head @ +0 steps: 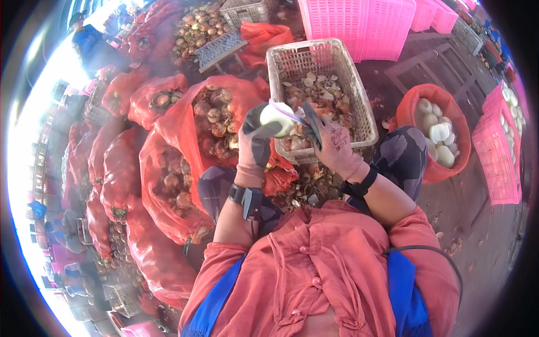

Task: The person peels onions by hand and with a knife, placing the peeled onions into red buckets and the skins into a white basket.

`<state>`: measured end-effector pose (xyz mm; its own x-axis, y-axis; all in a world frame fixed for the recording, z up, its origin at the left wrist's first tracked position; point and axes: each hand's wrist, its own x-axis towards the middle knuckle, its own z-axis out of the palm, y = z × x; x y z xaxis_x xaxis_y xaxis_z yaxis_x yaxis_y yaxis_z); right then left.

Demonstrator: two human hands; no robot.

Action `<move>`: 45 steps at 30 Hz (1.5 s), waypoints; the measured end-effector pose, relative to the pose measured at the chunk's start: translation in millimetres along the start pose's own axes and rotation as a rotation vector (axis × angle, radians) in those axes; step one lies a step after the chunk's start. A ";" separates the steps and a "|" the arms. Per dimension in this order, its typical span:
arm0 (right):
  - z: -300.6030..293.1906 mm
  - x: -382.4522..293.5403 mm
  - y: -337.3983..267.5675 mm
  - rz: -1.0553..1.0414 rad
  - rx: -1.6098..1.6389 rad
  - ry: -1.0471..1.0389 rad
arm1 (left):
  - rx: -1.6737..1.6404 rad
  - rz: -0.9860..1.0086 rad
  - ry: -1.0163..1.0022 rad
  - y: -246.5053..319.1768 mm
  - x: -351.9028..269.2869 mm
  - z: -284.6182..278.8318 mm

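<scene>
My left hand (257, 137), in a pink and grey work glove, is closed around a pale peeled onion (276, 119). A thin purplish strip of onion skin (288, 113) runs from the top of the onion to the fingers of my right hand (322, 132), gloved alike. Those fingers are pinched near the strip's end; whether a small blade is among them cannot be told. Both hands are above the near left part of a grey plastic crate (367, 113) that holds onion skins and trimmings (326, 94).
Red mesh sacks of unpeeled onions (212, 113) crowd the left. At right stand a red mesh sack of peeled onions (445, 156) and a pink crate (497, 158). Large pink crates (358, 25) stand beyond the grey one. A person (86, 40) is at upper left.
</scene>
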<state>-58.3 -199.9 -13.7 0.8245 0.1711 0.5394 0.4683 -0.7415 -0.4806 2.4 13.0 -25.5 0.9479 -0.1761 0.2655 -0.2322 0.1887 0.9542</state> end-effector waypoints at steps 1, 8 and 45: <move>10.3 -3.0 13.0 0.081 -0.133 -0.004 | -0.069 -0.066 -0.082 0.4 1.6 -1.0; 3.5 6.3 38.7 0.747 0.791 -0.353 | -0.587 -0.225 -0.032 12.0 0.7 5.8; 3.1 11.7 18.4 0.685 1.311 -0.266 | -0.115 -0.274 -0.128 22.2 -5.5 33.8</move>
<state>-39.0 -209.5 -18.4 0.9602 0.2577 -0.1082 -0.1953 0.3418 -0.9193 -15.4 -14.5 -1.1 0.9349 -0.3542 0.0227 0.0613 0.2243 0.9726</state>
